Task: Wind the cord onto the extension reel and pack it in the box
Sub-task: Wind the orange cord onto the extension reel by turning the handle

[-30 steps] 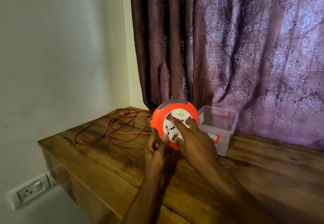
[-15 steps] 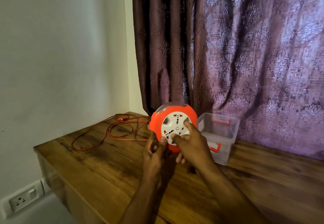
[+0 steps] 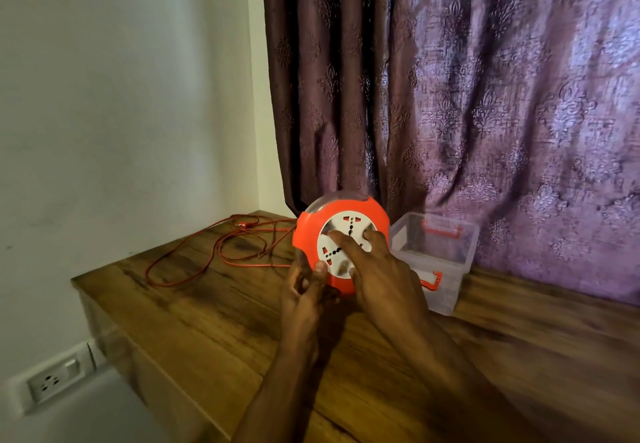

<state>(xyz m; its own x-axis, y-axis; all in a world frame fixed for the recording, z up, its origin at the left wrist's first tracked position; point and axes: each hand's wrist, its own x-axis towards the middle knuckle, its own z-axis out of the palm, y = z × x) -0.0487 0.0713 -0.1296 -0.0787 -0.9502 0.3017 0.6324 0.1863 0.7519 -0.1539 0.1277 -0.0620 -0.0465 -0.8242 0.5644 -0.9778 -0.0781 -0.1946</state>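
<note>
Two hands on the orange extension reel (image 3: 341, 245), upright on the table (image 3: 214, 331). Left hand (image 3: 303, 290) pinches its lower rim. Right hand (image 3: 377, 269): fingers (image 3: 346, 240) spread, pressing white socket face. Loose cord (image 3: 221, 252) left of fingers; clear box (image 3: 446, 262) right.

1. A wooden table (image 3: 433, 366) with dark grain fills the corner.
2. An orange extension reel (image 3: 311, 231) stands on edge on it, under the fingers (image 3: 349, 245) of both hands.
3. Loose orange cord (image 3: 194, 266) sprawls on the top, left of the fingers.
4. A clear plastic box (image 3: 446, 262) with orange latches sits just right of them.
</note>
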